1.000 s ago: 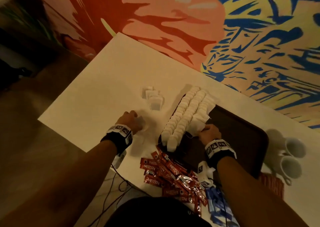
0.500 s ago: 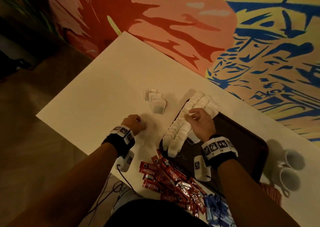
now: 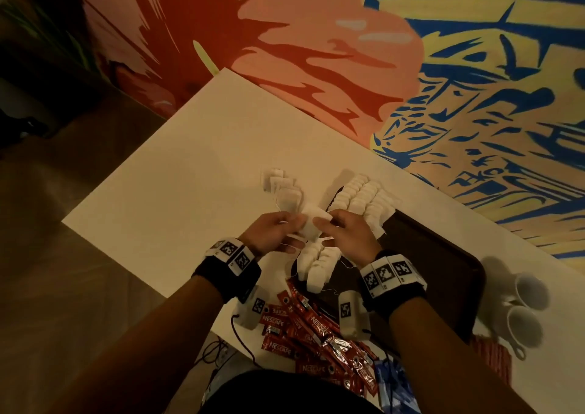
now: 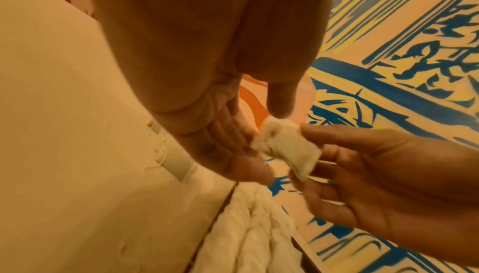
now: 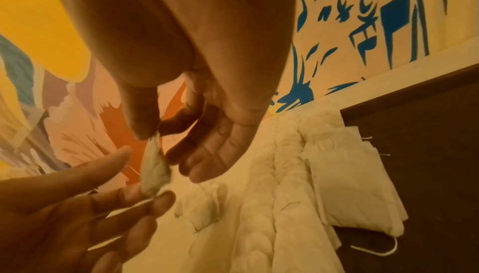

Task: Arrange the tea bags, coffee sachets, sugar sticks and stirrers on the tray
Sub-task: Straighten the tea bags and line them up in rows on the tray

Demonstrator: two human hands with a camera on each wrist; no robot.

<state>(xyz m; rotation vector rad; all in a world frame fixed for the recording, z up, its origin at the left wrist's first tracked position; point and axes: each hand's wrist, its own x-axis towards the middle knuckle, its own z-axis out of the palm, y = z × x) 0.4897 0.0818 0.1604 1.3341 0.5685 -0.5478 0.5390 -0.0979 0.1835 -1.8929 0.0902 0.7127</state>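
Observation:
Both hands meet above the table's middle and hold one white tea bag (image 3: 311, 225) between them. My left hand (image 3: 292, 228) pinches its left end with thumb and fingers, as the left wrist view shows on the tea bag (image 4: 287, 148). My right hand (image 3: 324, 223) pinches its other end; in the right wrist view, thumb and forefinger grip the tea bag (image 5: 155, 171) at the top. Rows of tea bags (image 3: 357, 198) lie along the left edge of the dark brown tray (image 3: 443, 255). A small pile of tea bags (image 3: 285, 189) sits on the white table (image 3: 190, 176).
Red Nescafe coffee sachets (image 3: 300, 322) lie heaped at the table's near edge, with blue sachets (image 3: 392, 382) beside them. Two white cups (image 3: 525, 303) lie right of the tray, near a red-brown bundle (image 3: 493, 360). A painted wall runs behind the table.
My left hand rose off the table with a tea bag and moved right. My right hand left the tray's rows and came left to take hold of the same bag.

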